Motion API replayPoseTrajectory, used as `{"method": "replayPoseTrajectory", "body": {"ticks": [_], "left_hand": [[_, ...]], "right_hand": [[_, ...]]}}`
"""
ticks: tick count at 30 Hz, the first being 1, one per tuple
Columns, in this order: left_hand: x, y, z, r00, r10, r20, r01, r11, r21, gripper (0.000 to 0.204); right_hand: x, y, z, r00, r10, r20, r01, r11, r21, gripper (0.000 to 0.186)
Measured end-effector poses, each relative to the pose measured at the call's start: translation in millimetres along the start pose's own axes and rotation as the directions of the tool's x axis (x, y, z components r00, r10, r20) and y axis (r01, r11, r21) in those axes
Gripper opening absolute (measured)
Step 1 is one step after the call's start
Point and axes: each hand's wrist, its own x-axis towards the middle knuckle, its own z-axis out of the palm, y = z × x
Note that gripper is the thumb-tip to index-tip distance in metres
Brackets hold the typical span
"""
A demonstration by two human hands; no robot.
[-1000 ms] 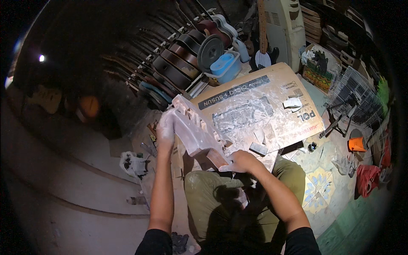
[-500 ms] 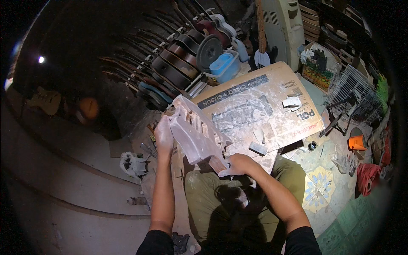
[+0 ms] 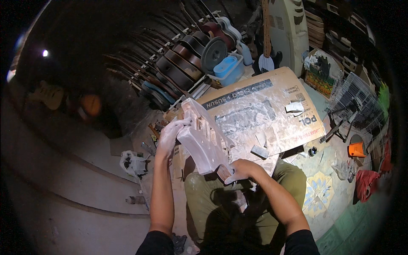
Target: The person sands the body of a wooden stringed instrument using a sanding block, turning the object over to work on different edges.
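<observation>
Above my lap, an unpainted electric guitar body [image 3: 204, 146], pale with dust and with routed cavities in its face, is tilted on its edge. Its far left end rests in my left hand [image 3: 168, 135], whose dusty fingers curl over the side. At the near end, my right hand [image 3: 243, 171] grips the corner by a cut-out, with the thumb along it. Just beyond my right hand, a small grey block [image 3: 259, 151] lies on a dusty cardboard sheet [image 3: 297, 131]. Folded sandpaper [image 3: 294, 108] is farther right on the cardboard, and a smaller torn piece [image 3: 261, 139] lies by the block.
A row of guitars [image 3: 178, 63] stands on a rack at the back left, beside a blue tub [image 3: 229, 70]. To the right are a wire cage [image 3: 355, 95], an orange container [image 3: 357, 149] and a red bag [image 3: 364, 185]. A white plastic bag [image 3: 134, 163] sits left of my left forearm.
The guitar body has tipped so its edge side faces me more. My left fingers have come farther over its edge, while my right hand keeps hold of the near corner. The view has shifted slightly.
</observation>
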Motion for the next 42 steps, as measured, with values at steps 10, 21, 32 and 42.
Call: {"method": "replayPoseTrajectory", "body": {"ticks": [10, 21, 32, 42], "left_hand": [[-16.1, 18.8, 20.4, 0.999, -0.051, -0.013, 0.051, 0.999, -0.01, 0.026], [-23.6, 13.0, 33.8, 0.995, 0.031, -0.099, -0.036, 0.998, -0.058, 0.04], [-23.8, -6.2, 51.9, 0.961, 0.25, -0.116, -0.236, 0.964, 0.122, 0.09], [-14.5, 2.9, 37.9, 0.995, 0.093, 0.035, -0.094, 0.995, 0.039, 0.094]], "right_hand": [[3.5, 15.6, 6.8, 0.999, -0.046, -0.001, 0.046, 0.998, -0.035, 0.073], [-3.4, 5.1, 0.5, 1.0, -0.011, 0.004, 0.011, 1.0, -0.004, 0.069], [1.0, -5.3, 16.0, 0.994, 0.016, -0.112, -0.019, 0.999, -0.029, 0.059], [-5.7, -26.1, 14.3, 0.967, 0.002, -0.255, 0.012, 0.998, 0.054, 0.045]]}}
